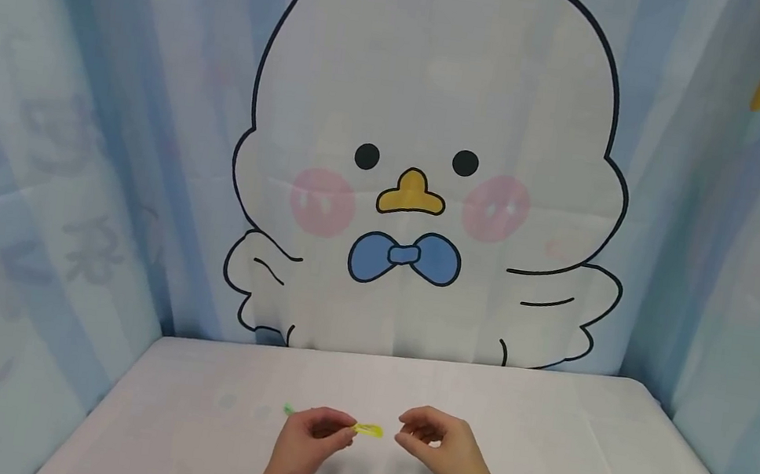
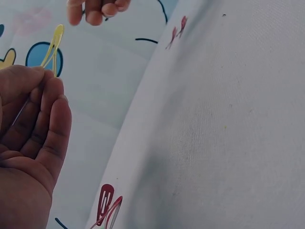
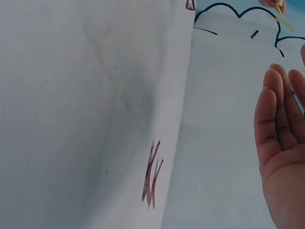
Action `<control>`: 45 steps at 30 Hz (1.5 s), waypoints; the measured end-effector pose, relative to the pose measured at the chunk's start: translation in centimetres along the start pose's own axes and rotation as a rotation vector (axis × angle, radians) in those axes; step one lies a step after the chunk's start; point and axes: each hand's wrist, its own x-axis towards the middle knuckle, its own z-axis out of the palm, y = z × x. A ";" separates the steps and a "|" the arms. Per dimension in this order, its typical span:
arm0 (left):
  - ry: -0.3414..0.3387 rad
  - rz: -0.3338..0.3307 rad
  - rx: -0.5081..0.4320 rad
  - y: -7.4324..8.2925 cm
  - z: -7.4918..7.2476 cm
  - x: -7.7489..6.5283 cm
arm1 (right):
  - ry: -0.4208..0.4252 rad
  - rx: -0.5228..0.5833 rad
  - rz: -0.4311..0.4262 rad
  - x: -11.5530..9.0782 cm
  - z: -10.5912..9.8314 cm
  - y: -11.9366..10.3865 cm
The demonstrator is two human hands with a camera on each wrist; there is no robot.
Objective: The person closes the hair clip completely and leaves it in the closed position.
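My left hand [image 1: 308,445] pinches a yellow snap hair clip [image 1: 368,430] between thumb and fingertips, above the white table. In the left wrist view the yellow clip [image 2: 57,38] points up out of the fingers, its two parts spread apart. Facing it from the right is my right hand [image 1: 449,449], fingers loosely bent and a gap between thumb and forefinger, touching nothing. The right wrist view shows that hand's palm [image 3: 286,157] with nothing in it. A small green thing [image 1: 288,409], partly hidden, peeks out beside my left hand.
Red snap clips [image 2: 105,202] lie on the white table [image 1: 227,376], with two more small red clips [image 2: 183,26] farther along. Several dark red clips [image 3: 151,176] show near the table's edge in the right wrist view. A curtain with a cartoon bird [image 1: 425,100] hangs behind.
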 end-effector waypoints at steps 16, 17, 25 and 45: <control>-0.014 0.018 -0.008 0.5 0.3 -0.7 | 0.051 0.013 0.065 -0.7 1.6 -0.2; -0.014 0.021 -0.004 0.6 0.3 -0.7 | 0.056 0.014 0.059 -0.7 1.7 -0.2; -0.024 0.021 0.008 0.9 0.2 -0.9 | 0.040 0.026 0.035 -0.6 1.9 -0.6; 0.029 0.066 -0.001 1.2 1.1 -1.2 | -0.005 0.120 -0.097 -0.9 2.4 -0.5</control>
